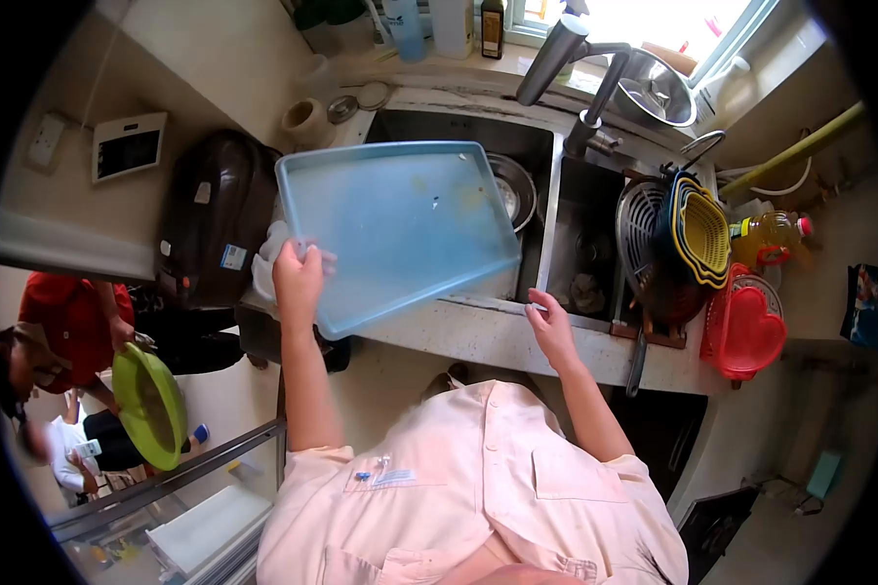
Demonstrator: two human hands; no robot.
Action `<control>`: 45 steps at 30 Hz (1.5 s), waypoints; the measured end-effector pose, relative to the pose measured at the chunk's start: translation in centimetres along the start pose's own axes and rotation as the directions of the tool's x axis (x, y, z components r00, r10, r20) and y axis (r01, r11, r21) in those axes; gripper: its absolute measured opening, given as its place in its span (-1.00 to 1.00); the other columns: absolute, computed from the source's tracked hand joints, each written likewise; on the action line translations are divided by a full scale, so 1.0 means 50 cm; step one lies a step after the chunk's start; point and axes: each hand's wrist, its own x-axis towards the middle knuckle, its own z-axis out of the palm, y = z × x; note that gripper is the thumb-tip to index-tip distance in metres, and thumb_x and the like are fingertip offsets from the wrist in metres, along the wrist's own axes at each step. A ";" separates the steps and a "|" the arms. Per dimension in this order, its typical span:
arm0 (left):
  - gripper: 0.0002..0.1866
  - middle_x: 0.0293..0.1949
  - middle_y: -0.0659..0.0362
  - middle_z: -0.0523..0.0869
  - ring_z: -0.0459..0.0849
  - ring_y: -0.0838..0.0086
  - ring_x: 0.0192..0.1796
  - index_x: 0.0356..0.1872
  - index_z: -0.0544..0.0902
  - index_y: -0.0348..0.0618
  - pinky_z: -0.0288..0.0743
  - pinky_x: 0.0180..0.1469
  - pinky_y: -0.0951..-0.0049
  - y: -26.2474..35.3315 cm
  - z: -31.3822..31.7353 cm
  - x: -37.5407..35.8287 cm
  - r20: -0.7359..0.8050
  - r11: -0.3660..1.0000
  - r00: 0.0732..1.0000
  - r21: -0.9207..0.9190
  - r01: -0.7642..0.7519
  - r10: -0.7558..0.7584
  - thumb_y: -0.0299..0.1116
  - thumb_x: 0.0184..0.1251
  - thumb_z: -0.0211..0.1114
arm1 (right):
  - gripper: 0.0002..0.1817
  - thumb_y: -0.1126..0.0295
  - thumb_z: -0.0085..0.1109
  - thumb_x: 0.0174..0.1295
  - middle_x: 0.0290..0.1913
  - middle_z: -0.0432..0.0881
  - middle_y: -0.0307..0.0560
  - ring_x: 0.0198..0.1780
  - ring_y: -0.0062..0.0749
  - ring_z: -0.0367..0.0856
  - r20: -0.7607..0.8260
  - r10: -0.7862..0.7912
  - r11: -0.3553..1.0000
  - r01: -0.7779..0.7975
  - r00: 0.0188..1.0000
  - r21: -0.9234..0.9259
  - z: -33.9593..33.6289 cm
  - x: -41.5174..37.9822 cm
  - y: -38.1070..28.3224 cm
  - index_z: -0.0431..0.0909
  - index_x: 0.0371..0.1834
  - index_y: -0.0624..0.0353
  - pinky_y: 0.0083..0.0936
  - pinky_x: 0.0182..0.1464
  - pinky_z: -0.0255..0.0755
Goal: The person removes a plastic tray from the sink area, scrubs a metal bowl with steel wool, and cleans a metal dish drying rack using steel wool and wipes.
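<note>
A pale blue, shallow plastic tray (390,224) with a raised rim is tilted over the left basin of the sink (400,122). My left hand (299,278) grips its left edge, thumb on the inner face. Yellowish spots and small specks mark the tray's right part. Off the tray's lower right corner is my right hand (550,327), apart from it, fingers loosely extended and holding nothing. Behind the tray's right edge a metal bowl (513,190) in the basin is partly hidden.
The faucet (587,132) rises behind the sink. Right stand yellow and blue baskets (702,234), a red heart-shaped basket (751,327) and an oil bottle (771,234). A dark brown container (215,219) stands left. Further left, a person in red holds a green basin (151,405).
</note>
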 end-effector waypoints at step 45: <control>-0.36 0.03 -0.12 0.45 0.54 0.12 -0.03 0.24 0.23 -0.30 0.46 -0.05 0.24 0.161 0.335 -0.061 0.180 0.920 0.931 0.180 -0.349 0.318 -0.37 0.08 0.19 | -0.24 -0.13 -0.20 0.32 0.45 -0.04 -0.05 0.44 -0.19 -0.03 0.302 -0.263 0.882 0.102 0.916 0.461 0.062 0.154 -0.102 -0.08 0.43 0.11 -0.17 0.38 -0.14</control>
